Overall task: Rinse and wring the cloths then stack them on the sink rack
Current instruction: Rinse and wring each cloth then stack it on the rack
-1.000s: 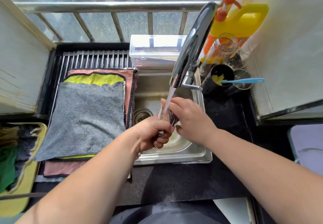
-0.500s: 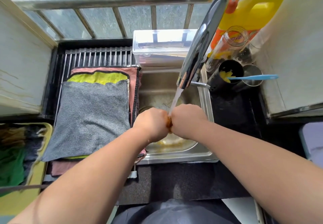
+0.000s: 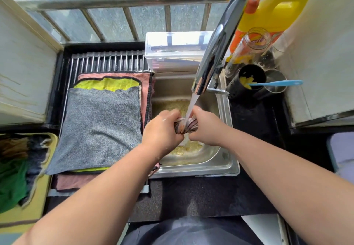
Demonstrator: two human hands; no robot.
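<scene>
Left hand (image 3: 161, 130) and right hand (image 3: 206, 128) gripping twisted cloth (image 3: 186, 126) between them, tap (image 3: 214, 53) water falling onto it, stacked cloths (image 3: 99, 126) left of hands

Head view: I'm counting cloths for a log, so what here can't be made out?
Twisted cloth: mostly wrapped inside the left hand and right hand; its full size is hidden.
Stack on the rack: the grey cloth covers the lower ones; only edges of a yellow cloth and a pink cloth show.
Pile in the yellow tray: cut off by the left edge, blurred.
</scene>
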